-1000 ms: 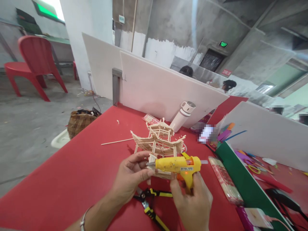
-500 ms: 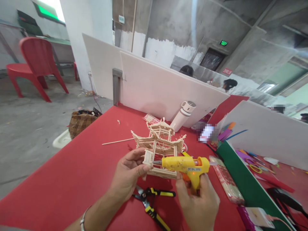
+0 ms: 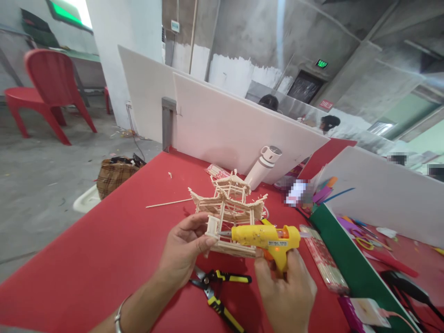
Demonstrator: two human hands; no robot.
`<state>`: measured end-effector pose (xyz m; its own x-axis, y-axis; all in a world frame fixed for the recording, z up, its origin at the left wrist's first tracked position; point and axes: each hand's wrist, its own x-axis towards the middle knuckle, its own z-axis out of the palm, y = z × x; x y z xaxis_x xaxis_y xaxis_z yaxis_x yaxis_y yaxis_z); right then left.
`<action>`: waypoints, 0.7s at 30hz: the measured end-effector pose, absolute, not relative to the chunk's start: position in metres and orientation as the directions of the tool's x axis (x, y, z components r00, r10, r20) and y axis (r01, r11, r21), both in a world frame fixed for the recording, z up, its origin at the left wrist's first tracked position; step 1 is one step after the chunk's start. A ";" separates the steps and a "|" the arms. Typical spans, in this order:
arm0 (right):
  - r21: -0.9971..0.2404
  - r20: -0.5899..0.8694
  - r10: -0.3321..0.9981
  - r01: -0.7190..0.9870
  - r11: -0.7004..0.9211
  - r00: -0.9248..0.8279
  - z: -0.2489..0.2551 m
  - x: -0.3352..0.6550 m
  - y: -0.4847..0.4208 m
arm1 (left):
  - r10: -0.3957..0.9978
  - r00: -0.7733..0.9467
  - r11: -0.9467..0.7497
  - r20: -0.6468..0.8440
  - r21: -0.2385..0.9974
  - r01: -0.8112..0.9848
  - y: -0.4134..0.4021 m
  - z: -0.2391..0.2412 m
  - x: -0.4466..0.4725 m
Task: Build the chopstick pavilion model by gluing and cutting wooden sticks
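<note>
My left hand (image 3: pixel 183 252) pinches a small wooden stick frame (image 3: pixel 225 240) just above the red table (image 3: pixel 104 259). My right hand (image 3: pixel 286 291) grips the handle of a yellow hot glue gun (image 3: pixel 265 237), whose metal nozzle touches the frame's left end. Right behind the frame stands a pagoda model (image 3: pixel 229 199) built of thin wooden sticks. Yellow-handled cutters (image 3: pixel 217 289) lie on the table under my hands.
A white bottle (image 3: pixel 262 169) leans against the white partition (image 3: pixel 225 125). A single loose stick (image 3: pixel 168 203) lies left of the model; packs of sticks (image 3: pixel 324 263) lie to the right beside a green board (image 3: pixel 357 273). A plaid bag (image 3: pixel 116 175) and a red chair (image 3: pixel 48 90) stand on the floor at left.
The glue gun has shifted a little to the right, and the small frame is now tilted up in my left hand with the nozzle at its left end.
</note>
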<state>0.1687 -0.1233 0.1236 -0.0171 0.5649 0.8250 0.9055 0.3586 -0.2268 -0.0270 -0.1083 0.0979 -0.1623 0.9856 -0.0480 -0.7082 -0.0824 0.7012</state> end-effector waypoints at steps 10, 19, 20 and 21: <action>-0.302 0.791 0.611 0.880 0.366 0.017 0.121 0.164 -0.122 | 0.989 -0.130 -0.044 -0.073 0.689 -0.723 -0.108 0.100 -0.028; -0.366 0.757 0.651 0.860 0.354 0.055 0.119 0.161 -0.122 | 0.993 -0.086 -0.013 -0.078 0.658 -0.753 -0.109 0.099 -0.028; -0.360 0.764 0.643 0.861 0.360 0.050 0.119 0.160 -0.122 | 0.993 -0.086 -0.014 -0.077 0.659 -0.752 -0.109 0.099 -0.028; -0.352 0.770 0.636 0.861 0.367 0.044 0.119 0.160 -0.122 | 0.993 -0.087 -0.016 -0.075 0.660 -0.751 -0.109 0.100 -0.028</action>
<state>0.1600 -0.1219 0.1194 0.0439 0.6360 0.7704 0.8609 0.3672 -0.3522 -0.0283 -0.1091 0.0999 -0.0874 0.9934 -0.0749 -0.7511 -0.0164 0.6599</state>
